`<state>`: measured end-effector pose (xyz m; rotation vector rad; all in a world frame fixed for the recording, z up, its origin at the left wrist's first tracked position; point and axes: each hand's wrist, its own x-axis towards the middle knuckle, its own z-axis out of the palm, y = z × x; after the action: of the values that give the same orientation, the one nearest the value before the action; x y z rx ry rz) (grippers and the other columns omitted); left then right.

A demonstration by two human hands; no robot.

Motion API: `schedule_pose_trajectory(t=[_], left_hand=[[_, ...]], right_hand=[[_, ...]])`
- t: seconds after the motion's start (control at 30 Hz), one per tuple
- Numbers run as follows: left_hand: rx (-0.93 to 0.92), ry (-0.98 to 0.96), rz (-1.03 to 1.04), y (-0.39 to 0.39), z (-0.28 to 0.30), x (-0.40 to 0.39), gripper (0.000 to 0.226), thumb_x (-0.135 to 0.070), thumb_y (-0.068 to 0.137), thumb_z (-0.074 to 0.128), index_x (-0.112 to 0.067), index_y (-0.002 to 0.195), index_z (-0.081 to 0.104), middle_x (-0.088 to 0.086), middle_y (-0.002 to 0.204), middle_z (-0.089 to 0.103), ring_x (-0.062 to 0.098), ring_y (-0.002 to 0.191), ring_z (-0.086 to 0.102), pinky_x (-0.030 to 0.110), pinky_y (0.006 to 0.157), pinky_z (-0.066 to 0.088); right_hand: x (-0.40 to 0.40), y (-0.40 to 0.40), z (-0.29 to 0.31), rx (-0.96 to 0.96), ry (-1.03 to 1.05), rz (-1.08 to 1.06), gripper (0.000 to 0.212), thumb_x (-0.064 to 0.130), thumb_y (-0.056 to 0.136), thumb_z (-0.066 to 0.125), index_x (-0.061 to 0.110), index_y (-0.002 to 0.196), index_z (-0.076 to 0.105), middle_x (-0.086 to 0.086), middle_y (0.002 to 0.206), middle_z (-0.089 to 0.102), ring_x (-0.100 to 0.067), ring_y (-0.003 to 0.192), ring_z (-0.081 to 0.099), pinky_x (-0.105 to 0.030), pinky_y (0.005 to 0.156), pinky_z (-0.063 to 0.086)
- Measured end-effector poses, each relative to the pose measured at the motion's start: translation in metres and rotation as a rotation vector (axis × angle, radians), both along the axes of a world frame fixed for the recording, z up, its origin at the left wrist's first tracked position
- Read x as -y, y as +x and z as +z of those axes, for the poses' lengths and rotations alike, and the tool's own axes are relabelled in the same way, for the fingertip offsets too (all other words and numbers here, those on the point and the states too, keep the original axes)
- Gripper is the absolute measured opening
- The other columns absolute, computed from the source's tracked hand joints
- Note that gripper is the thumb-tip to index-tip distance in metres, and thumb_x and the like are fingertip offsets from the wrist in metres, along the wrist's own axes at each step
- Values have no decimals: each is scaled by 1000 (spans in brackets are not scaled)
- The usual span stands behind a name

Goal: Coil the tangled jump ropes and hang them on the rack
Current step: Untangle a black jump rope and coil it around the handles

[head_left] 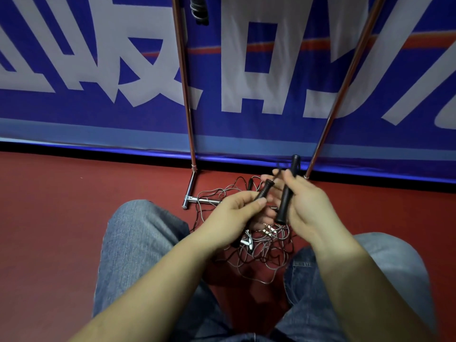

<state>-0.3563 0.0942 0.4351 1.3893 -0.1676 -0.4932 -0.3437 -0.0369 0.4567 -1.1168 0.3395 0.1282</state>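
My left hand (237, 213) grips a black jump-rope handle (265, 189) that slants up to the right. My right hand (304, 203) holds a second black handle (287, 191) nearly upright, its top end above my fingers. Below both hands a tangle of thin grey and black ropes (261, 253) lies on the red floor between my knees. The metal rack (187, 99) stands just behind the tangle, with its second pole (345, 82) to the right. A coiled dark rope (199, 8) hangs at the top of the rack.
A blue banner with big white characters (246, 70) forms the wall behind the rack. The rack's foot bar (191, 198) lies on the red floor (61, 206) partly under the ropes. My knees in blue jeans (138, 238) flank the tangle.
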Motion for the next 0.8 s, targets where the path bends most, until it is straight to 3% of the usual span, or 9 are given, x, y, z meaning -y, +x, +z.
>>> schedule_pose_trajectory(t=[0.17,0.27,0.3,0.37,0.47,0.53,0.6,0.67,0.8], left_hand=[[-111,-141,196,4,5,8,23,-12,99,42,-12,87,61,-2,64,66,5,53,61,18,53,53],[-125,-141,229,2,3,7,22,-16,99,44,-11,88,63,2,69,64,10,58,59,20,54,51],[-126,-137,237,2,1,6,22,-17,98,44,-11,89,63,4,71,63,12,61,59,22,58,50],[-125,-131,235,1,0,3,20,-16,98,46,-9,91,64,4,72,65,12,64,61,23,62,50],[-116,-119,219,2,-2,-2,19,-13,97,47,-6,92,63,5,73,66,12,64,62,20,61,51],[-123,-123,210,3,-1,-5,18,-13,96,48,-5,92,63,7,75,66,14,65,62,22,64,51],[-142,-148,179,4,0,-8,17,-13,95,48,-5,91,62,5,71,68,13,61,63,24,64,54],[-166,-163,125,3,5,-11,17,-13,95,46,-5,86,59,4,67,68,13,55,64,24,58,56],[-224,-198,-24,-2,14,-13,14,-14,91,49,-7,82,56,6,67,68,13,51,63,24,51,54]], right_hand=[[-24,-21,-11,122,-308,173,19,18,99,42,17,104,59,1,81,63,-3,56,59,-17,48,48],[-32,-26,-22,205,-489,193,34,18,101,35,27,132,46,8,115,61,1,96,58,-17,84,49],[-34,-26,-26,226,-519,197,41,18,101,35,29,140,38,9,132,52,0,116,50,-23,102,40],[-35,-26,-31,230,-559,209,48,18,100,35,30,146,26,11,148,33,0,132,31,-26,114,23],[-31,-26,-32,231,-638,246,47,17,100,37,27,145,30,12,145,36,2,129,32,-17,107,24],[-28,-24,-30,272,-639,222,37,15,98,40,23,134,47,5,141,43,-4,125,43,-21,107,33],[-23,-21,-24,281,-584,129,27,15,98,42,23,120,57,0,128,53,0,106,54,-9,86,44],[-13,-17,-18,266,-584,64,30,21,98,42,23,126,53,5,122,53,6,98,52,-2,74,40],[3,-14,-12,325,-596,168,29,24,99,39,38,122,50,23,115,52,15,105,46,0,84,35]])
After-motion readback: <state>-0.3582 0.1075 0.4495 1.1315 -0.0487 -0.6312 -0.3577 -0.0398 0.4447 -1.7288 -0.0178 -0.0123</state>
